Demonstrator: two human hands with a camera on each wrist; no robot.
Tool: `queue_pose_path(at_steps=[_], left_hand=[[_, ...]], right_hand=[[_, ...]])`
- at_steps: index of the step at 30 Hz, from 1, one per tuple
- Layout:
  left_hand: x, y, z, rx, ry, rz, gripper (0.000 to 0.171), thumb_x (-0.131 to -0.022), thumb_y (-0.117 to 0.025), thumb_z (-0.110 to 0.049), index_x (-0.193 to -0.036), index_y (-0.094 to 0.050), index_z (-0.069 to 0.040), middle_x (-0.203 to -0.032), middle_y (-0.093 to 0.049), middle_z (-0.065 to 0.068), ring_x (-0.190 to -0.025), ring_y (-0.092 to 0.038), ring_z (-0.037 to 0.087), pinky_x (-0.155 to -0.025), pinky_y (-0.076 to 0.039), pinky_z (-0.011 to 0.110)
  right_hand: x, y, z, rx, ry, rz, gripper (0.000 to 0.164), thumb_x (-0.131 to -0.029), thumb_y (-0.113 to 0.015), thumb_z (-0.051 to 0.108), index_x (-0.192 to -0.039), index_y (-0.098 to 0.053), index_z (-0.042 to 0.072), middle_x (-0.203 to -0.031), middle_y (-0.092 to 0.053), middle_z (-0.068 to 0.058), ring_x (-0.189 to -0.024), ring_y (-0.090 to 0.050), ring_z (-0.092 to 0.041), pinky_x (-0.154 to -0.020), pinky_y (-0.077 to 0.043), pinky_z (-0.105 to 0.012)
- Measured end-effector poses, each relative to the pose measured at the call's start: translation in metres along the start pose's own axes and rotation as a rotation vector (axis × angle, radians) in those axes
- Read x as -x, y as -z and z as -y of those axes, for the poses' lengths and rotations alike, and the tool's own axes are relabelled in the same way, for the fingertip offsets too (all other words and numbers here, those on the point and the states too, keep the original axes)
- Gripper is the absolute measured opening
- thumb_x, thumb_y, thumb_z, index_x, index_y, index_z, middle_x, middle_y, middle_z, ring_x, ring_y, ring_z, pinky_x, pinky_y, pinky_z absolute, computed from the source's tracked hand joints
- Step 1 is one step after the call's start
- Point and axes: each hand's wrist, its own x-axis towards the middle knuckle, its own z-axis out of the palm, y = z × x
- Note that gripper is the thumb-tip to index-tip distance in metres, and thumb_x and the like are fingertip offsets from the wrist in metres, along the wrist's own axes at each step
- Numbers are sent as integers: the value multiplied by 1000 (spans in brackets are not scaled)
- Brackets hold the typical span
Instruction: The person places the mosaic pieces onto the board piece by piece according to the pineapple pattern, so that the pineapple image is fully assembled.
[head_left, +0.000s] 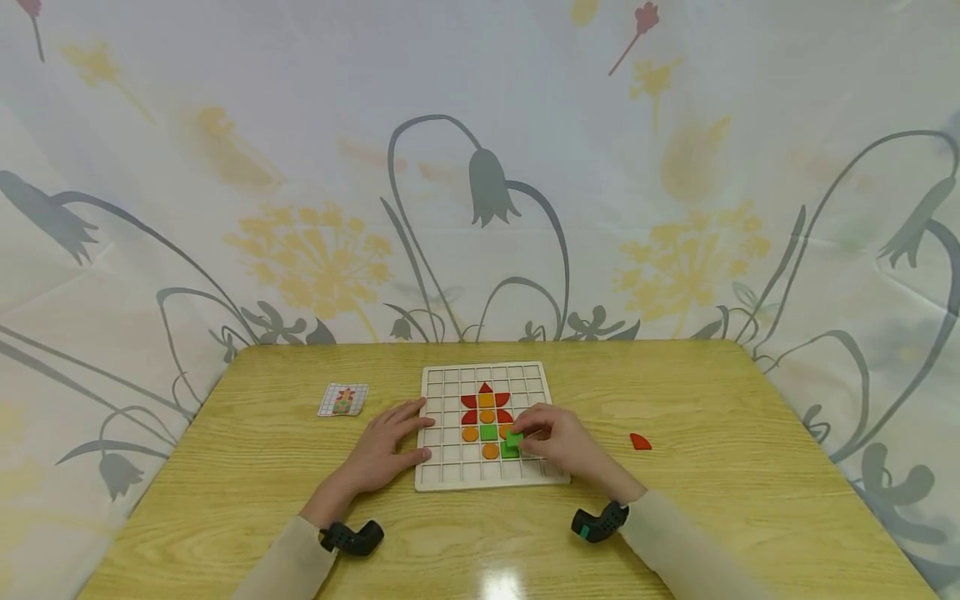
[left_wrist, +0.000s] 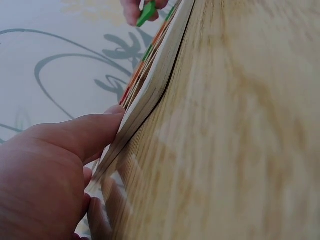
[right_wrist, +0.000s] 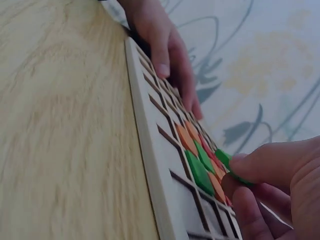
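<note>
My right hand (head_left: 558,437) pinches a green square tile (right_wrist: 223,158) between thumb and fingers, tilted above the white grid board (head_left: 450,472). Below it, a second green tile (right_wrist: 199,172) sits in the board's grid. Another green square (head_left: 488,432) lies among orange round tiles (head_left: 470,434), with an orange square (head_left: 487,401) and red petal-shaped pieces (head_left: 469,402) farther up. At the board's left edge, my left hand (head_left: 381,450) rests with fingers extended, the thumb (left_wrist: 102,131) touching the rim. Part of the tile pattern is hidden behind my right fingers.
A small card (head_left: 343,400) with a printed grid pattern lies left of the board. One loose red quarter-round piece (head_left: 640,442) is on the wooden table (head_left: 712,500) to the right. Behind the table hangs a flower-patterned cloth (head_left: 487,275).
</note>
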Motion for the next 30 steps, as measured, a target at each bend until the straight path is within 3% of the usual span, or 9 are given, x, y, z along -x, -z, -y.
queue_pose_path(at_steps=[6, 13, 19, 30], left_hand=[[0, 0, 0, -5, -4, -1, 47, -97, -66, -35, -137, -61, -12, -159, -34, 11, -146, -26, 38, -112, -19, 65], [0, -1, 0, -6, 2, -1, 46, -97, -66, -35, -137, -61, -13, -159, -33, 11, -146, -26, 38, -113, -19, 64], [-1, -2, 0, -13, 14, 1, 47, -97, -66, -36, -138, -61, -14, -160, -33, 10, -146, -25, 38, -113, -19, 64], [-1, -1, -2, -21, 18, 1, 47, -97, -66, -35, -137, -61, -12, -159, -33, 11, -146, -25, 38, -113, -19, 64]], right_hand=[[-10, -21, 7, -9, 40, 32, 18, -88, -74, 0, -106, -74, 1, -110, -65, -12, -97, -66, -28, -80, -56, -27], [-22, -41, 10, 63, 98, 42, 17, -85, -79, 9, -102, -76, 10, -94, -65, 2, -79, -61, -11, -67, -52, -25], [-25, -49, 5, 102, 91, 43, 15, -86, -78, 9, -100, -76, 16, -89, -63, 8, -71, -54, -7, -62, -48, -25], [-23, -51, 5, 129, 74, 52, 11, -87, -79, 11, -97, -79, 14, -107, -65, 6, -81, -57, -9, -68, -49, -25]])
